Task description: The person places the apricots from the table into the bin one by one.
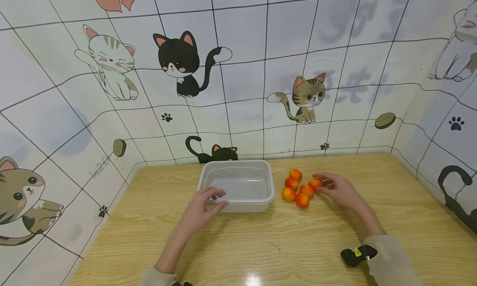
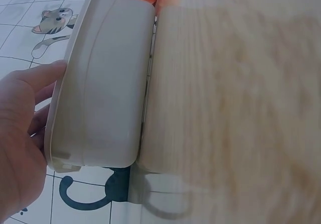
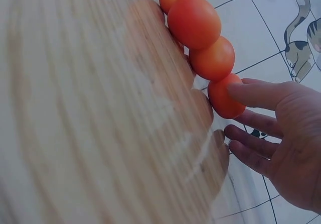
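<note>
A white rectangular plastic box (image 1: 234,206) stands on the table, its open top facing up. My left hand (image 1: 203,207) is at its near left corner, fingers loosely bent over the rim. In the left wrist view the thumb of this hand (image 2: 25,128) lies right at the rim. Right of the box sits a cluster of several smooth, round orange-red fruits (image 1: 302,199). My right hand (image 1: 340,189) pinches the rightmost fruit (image 3: 223,97) of the cluster, thumb on its near side and index finger behind it. The other fingers are loosely bent below.
The wooden table (image 1: 275,244) ends at the back against a wall (image 1: 246,124) with a grid and cartoon cats. Side walls rise at left and right. A black strapped device (image 1: 358,255) sits on the right sleeve.
</note>
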Demonstrator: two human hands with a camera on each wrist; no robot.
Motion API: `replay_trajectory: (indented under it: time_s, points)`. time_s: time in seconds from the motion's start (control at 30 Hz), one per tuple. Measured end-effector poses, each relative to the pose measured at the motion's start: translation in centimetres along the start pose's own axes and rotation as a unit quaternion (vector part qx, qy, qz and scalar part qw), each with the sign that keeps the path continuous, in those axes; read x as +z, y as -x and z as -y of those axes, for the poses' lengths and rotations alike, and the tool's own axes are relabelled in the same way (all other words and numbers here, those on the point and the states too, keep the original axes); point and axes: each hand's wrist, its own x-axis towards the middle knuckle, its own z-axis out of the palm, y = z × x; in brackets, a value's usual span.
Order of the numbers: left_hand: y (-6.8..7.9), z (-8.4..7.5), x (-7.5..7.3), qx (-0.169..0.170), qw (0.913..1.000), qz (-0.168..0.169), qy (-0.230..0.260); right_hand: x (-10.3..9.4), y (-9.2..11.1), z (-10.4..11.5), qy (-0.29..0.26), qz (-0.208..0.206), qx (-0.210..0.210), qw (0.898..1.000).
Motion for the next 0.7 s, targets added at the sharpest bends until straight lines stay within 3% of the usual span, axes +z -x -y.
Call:
replay_trajectory:
  time_s: [0.7]
  points:
    - [-0.28,-0.13,-0.02,-0.041,0.9988,-0.003,0.027,0.34,0.18,-0.01,0.002,-0.015,0.047,0.999]
